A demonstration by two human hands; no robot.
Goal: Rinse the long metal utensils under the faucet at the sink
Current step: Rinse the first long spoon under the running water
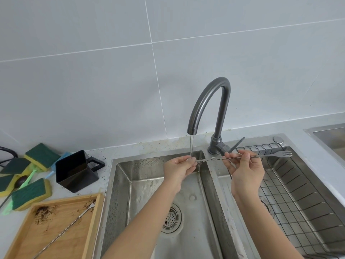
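Long metal utensil (pixel 248 157) held level, fork end pointing right

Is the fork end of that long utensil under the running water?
No, the fork end points right over the wire rack, away from the stream.

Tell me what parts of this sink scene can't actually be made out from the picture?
Head view only:
- The left end of the held utensil: the left hand covers it, so its shape is unknown.
- The second utensil on the wooden tray: its lower end is cut off by the bottom edge.
- The right basin's drain: mostly behind the right hand and wrist.
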